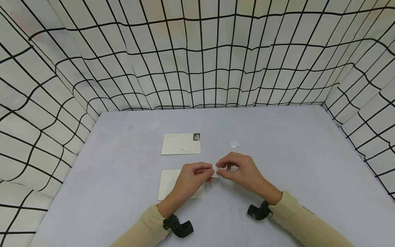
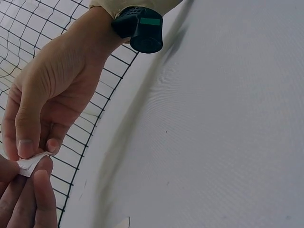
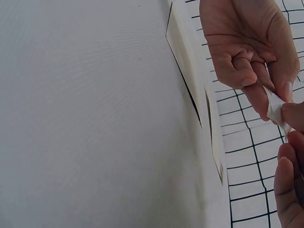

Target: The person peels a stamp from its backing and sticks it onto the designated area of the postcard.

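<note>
Between my two hands is a small white postage stamp (image 1: 215,172), its plain side showing and its toothed edge clear in the right wrist view (image 3: 274,108). My left hand (image 1: 192,176) pinches it between thumb and fingers, above the right part of a cream card (image 1: 167,181). From the other side, my right hand (image 1: 242,171) pinches the stamp's edge with thumb and forefinger, as the left wrist view of the right hand (image 2: 57,85) shows. The fingertips hide part of the stamp.
Farther back lies a second cream card (image 1: 177,144) with a dark stamp (image 1: 196,137) at its top right corner. A small whitish scrap (image 1: 234,144) lies beyond my right hand. Black wire grid panels (image 1: 200,68) border the white-covered table (image 1: 277,137).
</note>
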Motion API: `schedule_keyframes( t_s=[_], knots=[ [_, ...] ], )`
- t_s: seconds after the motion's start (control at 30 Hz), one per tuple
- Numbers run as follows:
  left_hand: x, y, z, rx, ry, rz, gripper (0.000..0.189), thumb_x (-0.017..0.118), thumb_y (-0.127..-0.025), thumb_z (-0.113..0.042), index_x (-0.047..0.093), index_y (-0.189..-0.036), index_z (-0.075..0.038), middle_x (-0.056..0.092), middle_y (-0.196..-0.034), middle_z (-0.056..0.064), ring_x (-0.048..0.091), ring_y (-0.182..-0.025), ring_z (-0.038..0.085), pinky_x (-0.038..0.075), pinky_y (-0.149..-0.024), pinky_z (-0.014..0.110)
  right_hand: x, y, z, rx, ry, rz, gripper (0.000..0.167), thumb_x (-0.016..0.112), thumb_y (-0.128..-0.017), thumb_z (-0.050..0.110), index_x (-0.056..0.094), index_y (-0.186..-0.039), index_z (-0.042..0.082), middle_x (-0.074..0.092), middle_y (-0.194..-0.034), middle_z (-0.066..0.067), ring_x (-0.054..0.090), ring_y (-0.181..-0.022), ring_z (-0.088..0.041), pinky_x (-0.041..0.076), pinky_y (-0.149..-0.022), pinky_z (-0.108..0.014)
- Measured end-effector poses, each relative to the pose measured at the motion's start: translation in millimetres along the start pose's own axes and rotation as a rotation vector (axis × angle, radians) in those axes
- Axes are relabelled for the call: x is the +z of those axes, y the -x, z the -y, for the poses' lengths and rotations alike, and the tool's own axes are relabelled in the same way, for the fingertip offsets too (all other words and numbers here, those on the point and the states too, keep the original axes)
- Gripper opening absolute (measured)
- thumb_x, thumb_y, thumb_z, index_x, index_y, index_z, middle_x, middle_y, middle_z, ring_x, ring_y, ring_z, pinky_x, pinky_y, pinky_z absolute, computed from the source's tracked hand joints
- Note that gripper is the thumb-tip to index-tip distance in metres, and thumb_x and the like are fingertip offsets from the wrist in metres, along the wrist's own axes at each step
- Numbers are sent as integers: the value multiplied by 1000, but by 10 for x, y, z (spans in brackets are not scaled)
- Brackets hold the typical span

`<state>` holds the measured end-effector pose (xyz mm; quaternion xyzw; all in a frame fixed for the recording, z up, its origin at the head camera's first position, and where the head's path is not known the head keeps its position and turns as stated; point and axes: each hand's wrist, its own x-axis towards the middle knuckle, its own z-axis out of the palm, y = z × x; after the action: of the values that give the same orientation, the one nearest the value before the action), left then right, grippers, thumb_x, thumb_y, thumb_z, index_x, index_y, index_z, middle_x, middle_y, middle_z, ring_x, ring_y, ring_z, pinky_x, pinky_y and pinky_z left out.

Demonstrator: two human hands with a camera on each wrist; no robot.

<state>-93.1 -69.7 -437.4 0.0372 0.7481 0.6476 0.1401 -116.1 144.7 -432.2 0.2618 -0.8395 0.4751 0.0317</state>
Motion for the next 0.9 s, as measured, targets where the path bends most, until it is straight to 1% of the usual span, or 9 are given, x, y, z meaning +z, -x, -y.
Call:
schedule_keyframes(
  t_s=[0.2, 0.37, 0.47, 0.6, 0.83, 0.9],
  knots=[
    [1, 1, 13, 7, -5, 6, 27, 70, -97, -11, 74, -119, 3, 79, -109, 23, 76, -80, 11, 59, -79, 16, 1, 1, -23, 2, -8, 6, 20, 87, -82, 8, 79, -97, 20, 75, -93, 6, 67, -80, -9, 60, -76, -22],
    [12, -7, 29, 5, -13, 10, 27, 70, -97, -11, 74, -119, 3, 79, -110, 22, 78, -84, 20, 62, -81, 20, -7, -3, -25, 10, -19, 22, 20, 87, -82, 7, 78, -95, 19, 75, -92, 5, 66, -80, -10, 60, -75, -22],
    [17, -8, 37, 8, -19, 13, 27, 69, -97, -11, 74, -119, 4, 79, -110, 22, 79, -86, 25, 63, -82, 23, -12, -6, -20, 23, -12, 31, 20, 87, -82, 7, 77, -94, 19, 74, -92, 6, 65, -80, -8, 61, -74, -27],
    [19, -7, 44, 12, -28, 21, 26, 70, -97, -11, 74, -118, 3, 79, -110, 22, 79, -86, 26, 64, -83, 25, -24, -10, -19, 47, -9, 53, 18, 87, -83, 10, 76, -92, 21, 73, -91, 7, 64, -80, -8, 61, -73, -33],
    [18, -5, 53, 30, -72, 41, 25, 70, -97, -13, 75, -116, 2, 79, -109, 20, 79, -86, 22, 60, -79, 18, -51, -14, -37, 82, -63, 118, 16, 86, -84, 10, 75, -91, 20, 73, -90, 7, 63, -81, -4, 58, -75, -21],
    [18, -3, 52, 36, -84, 50, 25, 70, -97, -14, 76, -115, 2, 80, -109, 19, 79, -86, 22, 59, -78, 16, -59, -16, -46, 93, -80, 135, 15, 85, -85, 10, 75, -91, 20, 73, -90, 6, 62, -81, -4, 58, -75, -20]
  ],
)
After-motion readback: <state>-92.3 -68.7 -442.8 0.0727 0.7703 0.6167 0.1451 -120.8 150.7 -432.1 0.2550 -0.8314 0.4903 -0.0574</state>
